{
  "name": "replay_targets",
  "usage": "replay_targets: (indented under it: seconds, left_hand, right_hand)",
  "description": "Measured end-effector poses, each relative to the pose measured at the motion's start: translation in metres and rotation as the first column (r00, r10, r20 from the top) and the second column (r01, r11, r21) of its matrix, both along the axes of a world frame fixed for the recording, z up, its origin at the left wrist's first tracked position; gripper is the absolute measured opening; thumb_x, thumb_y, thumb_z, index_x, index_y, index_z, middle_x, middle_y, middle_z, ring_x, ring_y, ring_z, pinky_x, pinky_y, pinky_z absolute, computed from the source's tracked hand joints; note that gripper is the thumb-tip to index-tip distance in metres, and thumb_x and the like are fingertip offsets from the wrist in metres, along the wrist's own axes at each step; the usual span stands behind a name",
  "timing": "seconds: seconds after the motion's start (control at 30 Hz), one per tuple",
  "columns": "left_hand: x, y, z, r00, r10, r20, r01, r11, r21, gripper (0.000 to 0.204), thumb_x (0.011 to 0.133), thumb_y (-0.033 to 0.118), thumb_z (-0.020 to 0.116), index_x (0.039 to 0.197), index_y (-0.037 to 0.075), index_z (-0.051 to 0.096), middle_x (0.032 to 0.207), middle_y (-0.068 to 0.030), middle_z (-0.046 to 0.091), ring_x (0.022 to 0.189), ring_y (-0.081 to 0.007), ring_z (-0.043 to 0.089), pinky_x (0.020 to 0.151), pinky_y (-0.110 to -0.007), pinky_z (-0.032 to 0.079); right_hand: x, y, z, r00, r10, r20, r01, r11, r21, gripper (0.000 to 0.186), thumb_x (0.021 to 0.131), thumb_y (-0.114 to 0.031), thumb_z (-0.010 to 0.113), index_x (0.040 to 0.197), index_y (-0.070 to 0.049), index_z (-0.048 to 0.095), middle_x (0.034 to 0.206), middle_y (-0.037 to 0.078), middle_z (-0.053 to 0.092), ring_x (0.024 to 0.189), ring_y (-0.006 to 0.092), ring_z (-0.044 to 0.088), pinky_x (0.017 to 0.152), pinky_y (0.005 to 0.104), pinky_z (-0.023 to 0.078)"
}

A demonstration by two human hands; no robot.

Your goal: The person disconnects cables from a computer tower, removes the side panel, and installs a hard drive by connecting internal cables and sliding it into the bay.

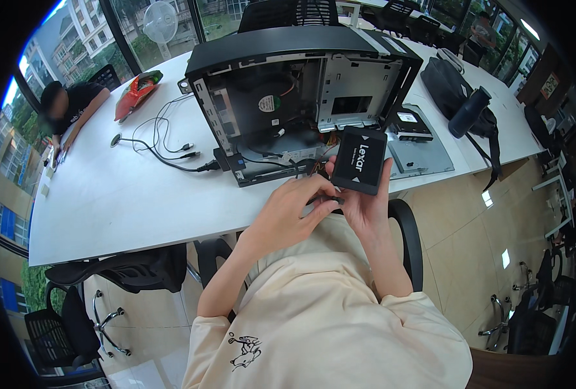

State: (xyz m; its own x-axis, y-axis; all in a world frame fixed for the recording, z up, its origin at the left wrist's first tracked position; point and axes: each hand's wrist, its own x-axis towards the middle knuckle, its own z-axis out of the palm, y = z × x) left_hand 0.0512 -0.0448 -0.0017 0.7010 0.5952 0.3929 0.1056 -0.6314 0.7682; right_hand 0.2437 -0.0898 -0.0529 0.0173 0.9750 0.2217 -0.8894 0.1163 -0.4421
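Observation:
My right hand holds a slim black rectangular drive upright at the front right of an open black computer case. My left hand is just below the drive, its fingers pinched on a small black cable connector. Dark and coloured cables run from the case's lower interior down behind my fingers. The case's inner bay and fan show through the open side.
A white table holds loose cables, a red bag, a metal panel with another drive, a backpack and a bottle. A person leans at the left end. Chairs stand around.

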Motion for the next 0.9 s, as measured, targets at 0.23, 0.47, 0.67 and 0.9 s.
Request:
replay_targets:
  seconds: [0.23,0.47,0.67,0.9]
  left_hand:
    - [0.0,0.0,0.009,0.995,-0.074,0.07,0.082,0.99,-0.115,0.021,0.095,0.014,0.072,0.107,-0.002,0.065,0.096,-0.011,0.069,0.09,-0.0219,0.069,0.086,-0.035,0.054]
    - [-0.007,0.008,0.004,0.985,-0.084,0.15,0.105,0.984,-0.142,0.018,0.096,0.01,0.071,0.106,-0.004,0.064,0.098,-0.0109,0.07,0.094,-0.0191,0.068,0.094,-0.036,0.056]
    - [-0.009,0.005,0.008,0.986,-0.091,0.139,0.117,0.974,-0.193,0.019,0.096,0.011,0.07,0.108,-0.003,0.065,0.095,-0.0082,0.07,0.09,-0.0171,0.063,0.088,-0.033,0.052]
    - [-0.003,0.005,0.003,0.997,-0.055,0.056,0.065,0.975,-0.214,0.019,0.097,0.015,0.067,0.109,-0.001,0.068,0.097,-0.0084,0.071,0.081,-0.0175,0.059,0.079,-0.031,0.047]
  right_hand:
    - [-0.006,-0.003,0.004,0.993,-0.018,-0.115,0.019,1.0,0.013,0.079,0.099,-0.059,0.056,0.153,-0.003,0.04,0.139,0.02,0.058,0.136,0.0379,0.053,0.113,0.0507,0.044]
    - [-0.006,-0.005,0.008,0.986,-0.023,-0.166,0.026,1.0,0.013,0.078,0.095,-0.046,0.063,0.151,0.001,0.038,0.14,0.022,0.055,0.141,0.0411,0.047,0.122,0.0508,0.038]
    - [-0.007,-0.007,0.01,0.995,-0.072,-0.068,0.069,0.996,-0.051,0.062,0.093,-0.026,0.059,0.148,0.001,0.043,0.137,0.021,0.058,0.139,0.0383,0.051,0.117,0.0491,0.046]
    - [-0.01,-0.004,0.007,0.981,-0.13,-0.146,0.108,0.983,-0.147,0.038,0.1,-0.01,0.055,0.137,-0.002,0.05,0.128,0.017,0.062,0.128,0.0342,0.062,0.114,0.0512,0.05]
